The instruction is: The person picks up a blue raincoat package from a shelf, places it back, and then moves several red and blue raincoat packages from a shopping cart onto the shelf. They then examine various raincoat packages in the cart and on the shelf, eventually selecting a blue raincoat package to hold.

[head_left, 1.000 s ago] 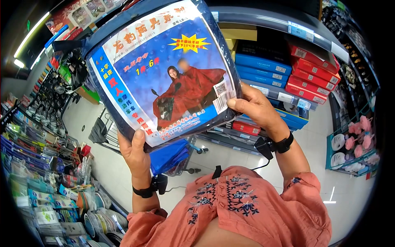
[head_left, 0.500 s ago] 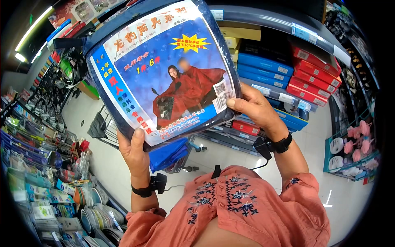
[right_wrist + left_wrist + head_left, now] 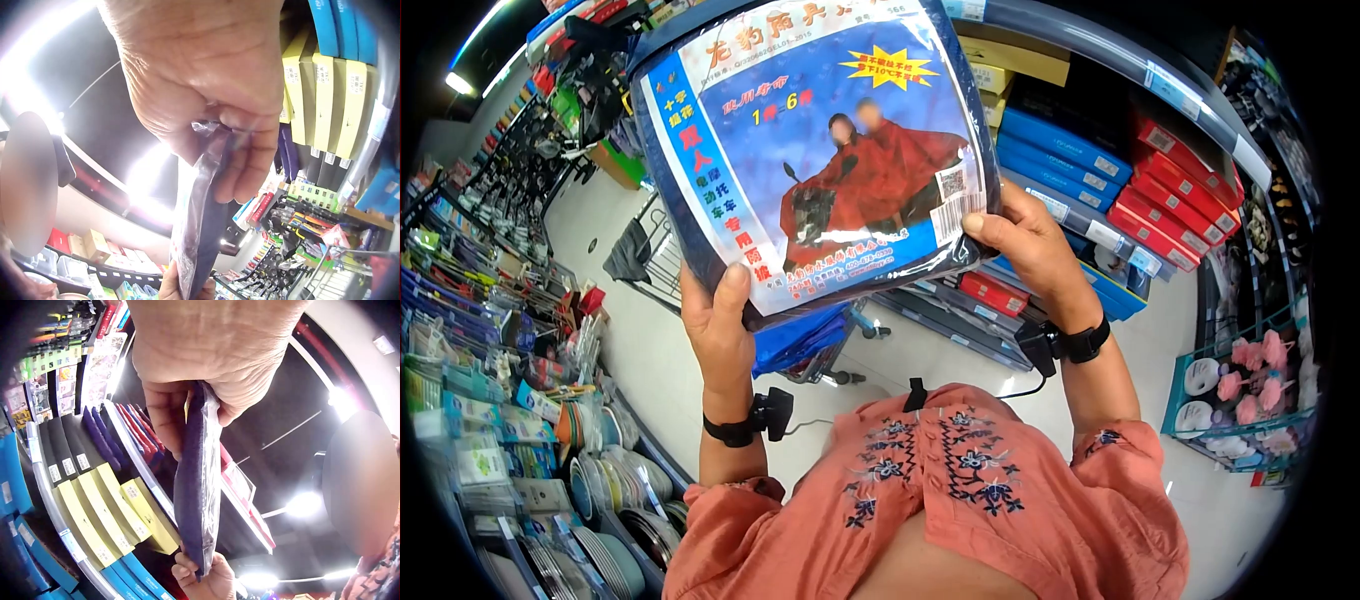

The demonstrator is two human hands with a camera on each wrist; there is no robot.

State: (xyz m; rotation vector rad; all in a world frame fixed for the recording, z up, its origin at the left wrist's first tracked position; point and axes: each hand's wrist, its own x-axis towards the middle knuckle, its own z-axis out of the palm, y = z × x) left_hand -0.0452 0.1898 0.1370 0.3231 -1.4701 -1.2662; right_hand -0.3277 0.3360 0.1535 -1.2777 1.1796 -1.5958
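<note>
A packaged rain poncho (image 3: 820, 160) in a clear plastic bag with dark blue edging is held up in front of the chest, its printed label facing the head camera. The left hand (image 3: 718, 320) grips its lower left corner, thumb on the front. At the lower right corner the right hand (image 3: 1035, 245) pinches it, thumb beside the barcode and fingers behind. Seen edge-on in the left wrist view, the poncho pack (image 3: 199, 481) is thin, with the left hand (image 3: 219, 356) above. The right wrist view shows the right hand (image 3: 206, 81) with its fingers around the other edge.
Shelves with red boxes (image 3: 1180, 190) and blue boxes (image 3: 1060, 165) stand to the right. Yellow boxes (image 3: 94, 512) sit on a shelf too. A cart with a blue item (image 3: 800, 340) is below the pack. Plates (image 3: 615, 480) line the left shelf; a teal basket (image 3: 1235, 400) hangs at right.
The view has shifted a little, and the pack now sits slightly higher and to the right in it. Both hands keep the same hold on its lower corners.
</note>
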